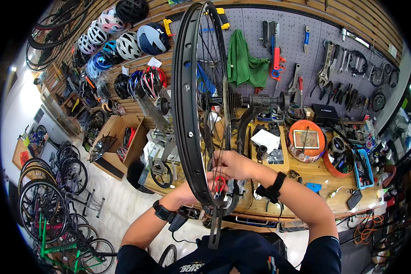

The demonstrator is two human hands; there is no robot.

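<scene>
A bicycle wheel stands upright in front of me, its black rim (185, 98) with the silver-ringed holes facing left and no tyre on it. Its hub (213, 100) is clamped in a metal truing stand (260, 101). Partly behind the rim, my left hand (186, 192) reaches the lower spokes, fingers closed by a red spoke wrench (220, 183); the rim hides much of this grip. From the right, my right hand (235, 165) has its fingers closed at the spokes (215, 137) just above the wrench. What exactly lies between those fingertips is hidden.
Beyond the wheel is a wooden workbench (301, 201) with an orange round tub (316, 153), a blue basket (363, 169) and a yellow-edged box (283, 153). Tools and a green cloth (245, 59) hang on the pegboard. Helmets (153, 39) and parked bicycles (45, 201) are at left.
</scene>
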